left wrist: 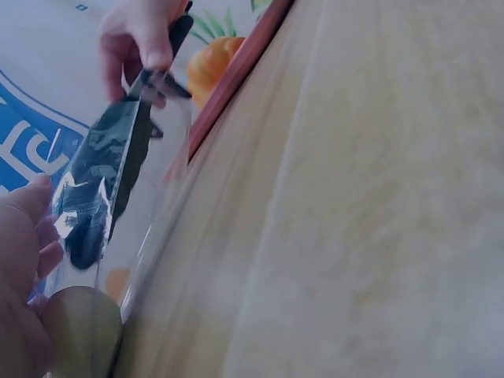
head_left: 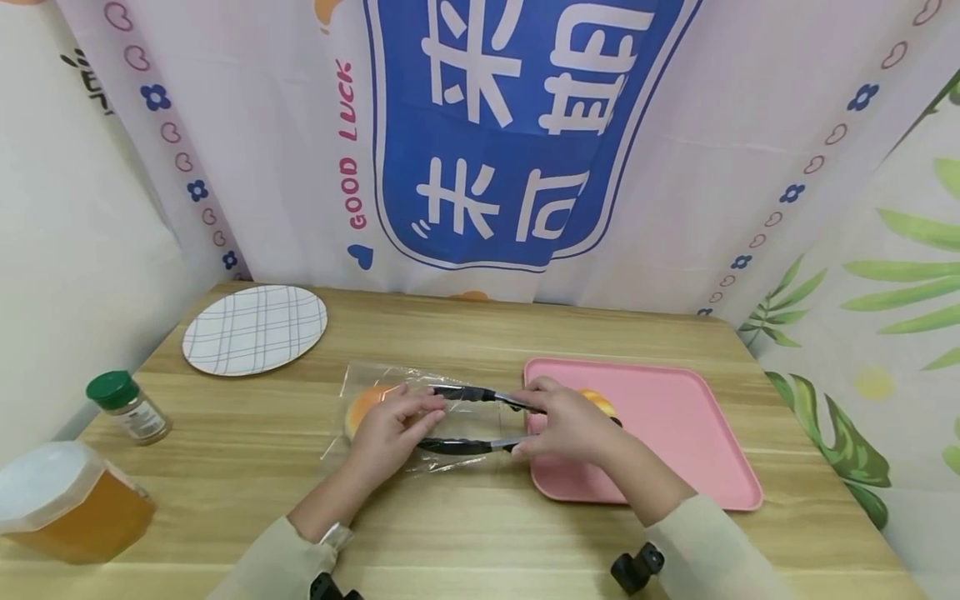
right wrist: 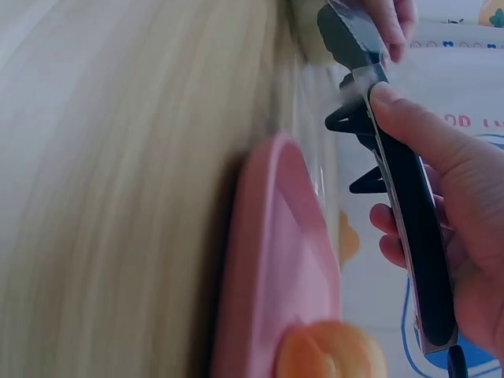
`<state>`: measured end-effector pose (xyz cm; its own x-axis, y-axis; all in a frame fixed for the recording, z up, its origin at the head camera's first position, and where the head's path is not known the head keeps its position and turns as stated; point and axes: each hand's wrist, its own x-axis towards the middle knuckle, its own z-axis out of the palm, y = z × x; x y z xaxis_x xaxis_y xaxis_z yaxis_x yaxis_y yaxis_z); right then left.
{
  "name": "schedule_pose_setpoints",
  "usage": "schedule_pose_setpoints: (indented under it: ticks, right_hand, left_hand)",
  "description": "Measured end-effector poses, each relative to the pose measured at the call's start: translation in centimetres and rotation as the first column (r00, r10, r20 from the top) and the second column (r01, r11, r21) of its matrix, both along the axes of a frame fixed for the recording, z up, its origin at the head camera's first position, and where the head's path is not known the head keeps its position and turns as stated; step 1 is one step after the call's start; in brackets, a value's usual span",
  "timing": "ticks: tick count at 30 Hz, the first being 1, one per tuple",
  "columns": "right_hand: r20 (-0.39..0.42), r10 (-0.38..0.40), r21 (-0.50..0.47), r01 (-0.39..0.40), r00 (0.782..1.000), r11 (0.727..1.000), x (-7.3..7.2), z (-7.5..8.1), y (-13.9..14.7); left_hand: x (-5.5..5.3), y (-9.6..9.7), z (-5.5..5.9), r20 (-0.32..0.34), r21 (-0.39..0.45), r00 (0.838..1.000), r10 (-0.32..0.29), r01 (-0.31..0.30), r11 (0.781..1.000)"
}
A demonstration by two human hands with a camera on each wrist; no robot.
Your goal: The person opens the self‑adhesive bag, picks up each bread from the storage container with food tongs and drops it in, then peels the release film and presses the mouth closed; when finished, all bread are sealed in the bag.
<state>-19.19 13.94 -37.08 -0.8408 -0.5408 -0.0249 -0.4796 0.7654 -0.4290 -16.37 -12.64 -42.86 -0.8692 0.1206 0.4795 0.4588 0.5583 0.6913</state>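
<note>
Right, the right hand had a firm hold on the black tongs, the thumb lying along one arm; the two arms stood apart, their heads pointing toward the left hand; that left hand touched the clear bag, though whether its fingers pinched the film or merely rested there, one could not tell. Inside the film, or so the glints suggested, lay the tong heads; just beyond them sat a round bun, partly covered by the left hand, with the plastic about it; the step in hand looked like working the tongs in around that bun, which they had not yet gripped; the next move seemed to call for a steady bag and a gentle squeeze, without nipping the film! Farther out, to the right, the pink tray carried another bread, half screened by the right hand; across the wooden table, at the left, were a checked plate, a green-capped jar and an amber-filled container.
</note>
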Motion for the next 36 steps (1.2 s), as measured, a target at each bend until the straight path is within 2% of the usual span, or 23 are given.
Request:
schedule_pose_setpoints:
  ticks: [7, 12, 18, 25, 30, 36]
  right_hand:
    - [-0.092, 0.035, 0.067, -0.029, 0.995, 0.997, 0.7, 0.4, 2.6]
    - [-0.096, 0.015, 0.116, -0.004, 0.995, 0.993, 1.4, 0.7, 3.9]
    - [-0.149, 0.017, 0.151, 0.006, 0.989, 0.989, 1.9, 0.5, 5.9]
    - [-0.213, -0.055, 0.119, 0.082, 0.976, 0.99, 2.6, 1.2, 9.6]
    - [-0.287, -0.086, 0.11, 0.122, 0.954, 0.986, 3.0, 1.7, 12.7]
    - [-0.237, -0.135, 0.145, 0.173, 0.962, 0.974, 3.4, 2.7, 16.0]
  left_hand:
    - [0.0, -0.3, 0.2, -0.031, 0.033, 0.999, -0.021, 0.022, 0.999]
    - [0.1, -0.2, 0.3, -0.04, 0.047, 0.999, -0.023, 0.025, 0.999]
    - [0.1, 0.0, 0.3, -0.034, 0.047, 0.999, -0.019, 0.02, 0.999]
    - [0.1, 0.1, 0.2, -0.061, 0.045, 0.998, -0.014, 0.017, 0.999]
    - [0.1, 0.0, 0.2, -0.072, 0.055, 0.997, -0.015, 0.019, 0.998]
    - [0.1, -0.1, 0.2, -0.087, 0.06, 0.996, -0.012, 0.017, 0.998]
